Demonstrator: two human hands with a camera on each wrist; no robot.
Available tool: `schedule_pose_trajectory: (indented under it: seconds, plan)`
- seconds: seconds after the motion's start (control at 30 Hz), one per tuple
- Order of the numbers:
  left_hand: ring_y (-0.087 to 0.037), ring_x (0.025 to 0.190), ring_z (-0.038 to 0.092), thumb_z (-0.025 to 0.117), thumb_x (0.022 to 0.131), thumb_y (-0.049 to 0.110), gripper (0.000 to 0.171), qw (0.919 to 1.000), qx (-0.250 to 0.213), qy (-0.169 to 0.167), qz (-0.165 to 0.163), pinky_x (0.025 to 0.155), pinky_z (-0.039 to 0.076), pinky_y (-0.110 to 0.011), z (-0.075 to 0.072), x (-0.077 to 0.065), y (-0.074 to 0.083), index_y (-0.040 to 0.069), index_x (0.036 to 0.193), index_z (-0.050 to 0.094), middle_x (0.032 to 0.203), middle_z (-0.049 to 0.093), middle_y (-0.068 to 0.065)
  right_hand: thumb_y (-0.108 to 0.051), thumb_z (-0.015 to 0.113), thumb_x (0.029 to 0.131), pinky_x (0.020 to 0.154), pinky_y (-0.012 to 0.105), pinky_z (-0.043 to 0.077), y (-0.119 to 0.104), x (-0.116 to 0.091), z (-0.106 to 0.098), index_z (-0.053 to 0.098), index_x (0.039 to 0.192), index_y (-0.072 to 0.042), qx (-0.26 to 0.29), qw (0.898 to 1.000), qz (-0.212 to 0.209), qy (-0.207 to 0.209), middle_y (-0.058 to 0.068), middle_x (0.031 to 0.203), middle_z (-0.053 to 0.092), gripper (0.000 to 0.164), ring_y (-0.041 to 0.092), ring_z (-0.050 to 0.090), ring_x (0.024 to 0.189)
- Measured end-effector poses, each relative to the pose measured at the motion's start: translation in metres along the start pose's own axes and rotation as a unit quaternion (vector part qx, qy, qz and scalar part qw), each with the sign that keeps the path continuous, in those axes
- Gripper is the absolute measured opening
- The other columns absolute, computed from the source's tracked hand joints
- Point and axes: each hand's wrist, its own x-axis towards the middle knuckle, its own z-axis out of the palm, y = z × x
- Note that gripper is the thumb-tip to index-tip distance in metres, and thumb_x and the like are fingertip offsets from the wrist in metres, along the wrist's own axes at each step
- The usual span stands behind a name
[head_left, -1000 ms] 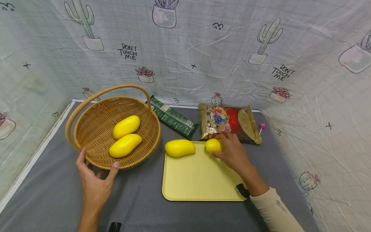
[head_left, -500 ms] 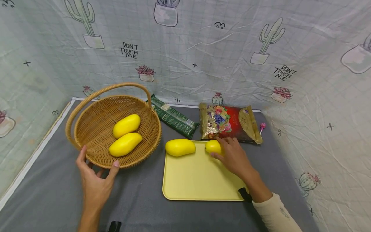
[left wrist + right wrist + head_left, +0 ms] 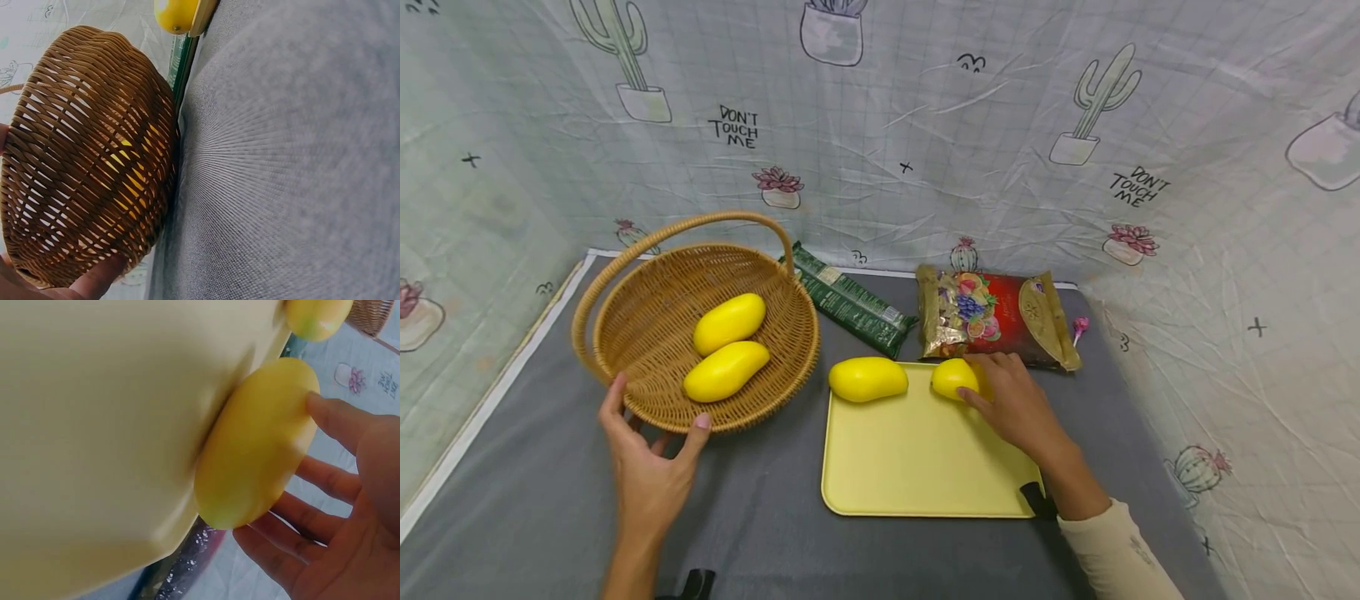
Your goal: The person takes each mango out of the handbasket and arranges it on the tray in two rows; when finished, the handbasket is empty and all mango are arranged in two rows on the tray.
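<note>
In the head view my left hand (image 3: 651, 471) grips the near rim of a round wicker basket (image 3: 647, 321), which tilts toward me. Two yellow mangoes lie inside, a rear mango (image 3: 730, 323) and a front mango (image 3: 726, 371). From the left wrist, the basket's woven underside (image 3: 87, 150) shows, with my thumb against it. My right hand (image 3: 1011, 404) holds another mango (image 3: 256, 450) at the back right of a yellow tray (image 3: 925, 467), thumb and fingertips on its surface. One more mango (image 3: 868, 379) lies at the tray's back left corner.
Behind the tray lies a red and gold candy bag (image 3: 1000, 321), with a pink lollipop (image 3: 1079, 327) to its right. A dark green packet (image 3: 853, 304) lies between basket and bag. A patterned cloth (image 3: 887, 125) hangs behind the grey tabletop (image 3: 760, 517).
My right hand has slid slightly right along its mango, and more of the mango now shows. The mango itself, the basket and my left hand stay almost where they were.
</note>
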Motion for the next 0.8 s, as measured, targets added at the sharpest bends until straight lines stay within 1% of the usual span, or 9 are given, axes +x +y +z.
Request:
schedule_pose_trajectory:
  seconds: [0.1,0.2,0.33,0.43,0.47,0.57,0.63,0.7,0.8]
  plan:
    - [-0.032,0.149,0.031,0.083,0.091,0.014,0.108,1.0000,0.006,0.000,0.002,0.102,0.043,-0.066,0.000,-0.001,0.000,0.036,0.169,0.011,0.175,0.015,0.006,-0.032,0.081,0.097,0.086,0.055,0.055,0.000,0.003,0.002,0.066,0.142,-0.008,-0.012,1.000,0.008,0.008,0.020,0.130,0.068,0.053,0.035,0.054,0.112]
    - [-0.033,0.149,0.032,0.083,0.091,0.013,0.109,1.0000,0.009,0.000,0.004,0.102,0.044,-0.065,-0.001,-0.001,0.000,0.036,0.169,0.011,0.174,0.016,0.004,-0.034,0.082,0.095,0.088,0.056,0.057,-0.004,0.003,0.002,0.065,0.143,-0.008,-0.024,1.000,0.013,0.012,0.020,0.133,0.067,0.057,0.036,0.055,0.116]
    - [-0.032,0.148,0.032,0.084,0.090,0.011,0.110,1.0000,0.002,0.001,0.005,0.100,0.044,-0.066,-0.001,-0.001,0.000,0.036,0.169,0.011,0.174,0.016,0.006,-0.037,0.083,0.094,0.089,0.056,0.059,-0.017,0.004,-0.005,0.064,0.145,-0.012,-0.027,0.999,0.010,0.023,0.016,0.134,0.066,0.060,0.035,0.054,0.120]
    - [-0.031,0.148,0.031,0.084,0.090,0.011,0.110,1.0000,-0.003,0.001,0.005,0.100,0.042,-0.067,-0.001,0.000,0.000,0.036,0.169,0.011,0.174,0.015,0.007,-0.038,0.081,0.096,0.100,0.061,0.055,-0.034,0.008,-0.014,0.063,0.146,-0.015,-0.009,1.000,-0.001,0.027,0.015,0.140,0.064,0.059,0.038,0.053,0.133]
    - [-0.030,0.148,0.031,0.084,0.090,0.011,0.110,1.0000,-0.002,0.001,0.005,0.100,0.043,-0.066,-0.001,0.000,0.000,0.036,0.169,0.011,0.174,0.015,0.007,-0.038,0.080,0.096,0.103,0.062,0.054,-0.041,0.009,-0.017,0.063,0.147,-0.016,-0.001,1.000,-0.009,0.030,0.014,0.141,0.064,0.058,0.039,0.053,0.136]
    - [-0.030,0.148,0.032,0.083,0.091,0.012,0.108,1.0000,0.006,0.003,0.005,0.101,0.043,-0.065,0.000,-0.001,0.001,0.036,0.169,0.012,0.174,0.017,0.006,-0.038,0.080,0.097,0.105,0.061,0.054,-0.062,0.016,-0.025,0.063,0.147,-0.019,0.023,0.998,-0.042,0.044,0.012,0.141,0.064,0.056,0.038,0.054,0.139]
    - [-0.030,0.148,0.033,0.083,0.091,0.013,0.107,0.9999,0.012,0.006,0.004,0.101,0.044,-0.064,0.000,-0.001,0.002,0.037,0.168,0.012,0.174,0.017,0.006,-0.036,0.081,0.096,0.098,0.053,0.058,-0.076,0.022,-0.028,0.065,0.146,-0.019,0.036,0.994,-0.079,0.062,0.009,0.138,0.066,0.055,0.032,0.058,0.130]
    - [-0.032,0.149,0.033,0.082,0.091,0.013,0.107,0.9999,0.011,0.006,0.005,0.102,0.043,-0.065,0.000,-0.001,0.001,0.037,0.168,0.012,0.174,0.017,0.005,-0.035,0.082,0.095,0.096,0.050,0.059,-0.089,0.027,-0.029,0.066,0.144,-0.019,0.048,0.989,-0.115,0.074,0.008,0.137,0.067,0.053,0.029,0.058,0.127]
    - [-0.035,0.149,0.031,0.083,0.090,0.012,0.108,0.9999,0.008,0.003,0.006,0.102,0.043,-0.066,0.000,-0.001,0.000,0.035,0.169,0.012,0.175,0.016,0.004,-0.034,0.083,0.094,0.098,0.047,0.058,-0.108,0.035,-0.027,0.067,0.143,-0.018,0.062,0.982,-0.163,0.080,0.007,0.137,0.067,0.053,0.027,0.058,0.125]
